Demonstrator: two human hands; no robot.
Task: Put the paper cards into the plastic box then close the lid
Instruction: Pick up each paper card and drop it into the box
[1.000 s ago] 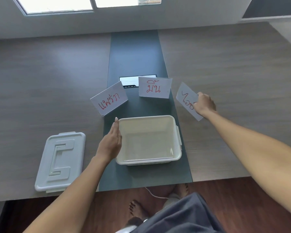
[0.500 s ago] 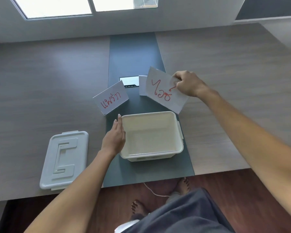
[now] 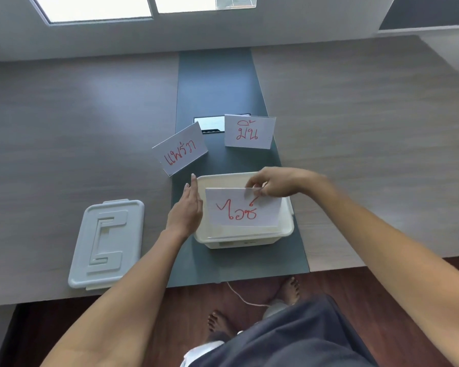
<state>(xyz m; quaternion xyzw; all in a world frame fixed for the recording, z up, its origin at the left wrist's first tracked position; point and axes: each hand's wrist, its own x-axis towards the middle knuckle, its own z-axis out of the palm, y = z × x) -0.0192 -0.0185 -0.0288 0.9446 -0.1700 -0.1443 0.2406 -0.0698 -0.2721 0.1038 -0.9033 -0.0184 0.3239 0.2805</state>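
Observation:
A white plastic box [image 3: 249, 241] stands open on the dark centre strip of the table. My right hand [image 3: 278, 182] pinches the top edge of a white paper card with red writing [image 3: 243, 207], held over the box's opening. My left hand [image 3: 187, 207] rests flat against the box's left wall, fingers straight, holding nothing. Two more cards with red writing lie behind the box: one tilted at the left [image 3: 180, 152], one at the right [image 3: 249, 132]. The grey lid [image 3: 106, 243] lies flat on the table to the left of the box.
A dark cable hatch [image 3: 208, 124] sits in the centre strip behind the cards. The table's front edge [image 3: 223, 283] runs close below the box. Under it I see bare feet [image 3: 219, 323], a white cord and wooden floor.
My right hand has carried the card from behind the box, down and toward me, over the box's opening. The far right card is uncovered again. My left hand has stayed at the box's side.

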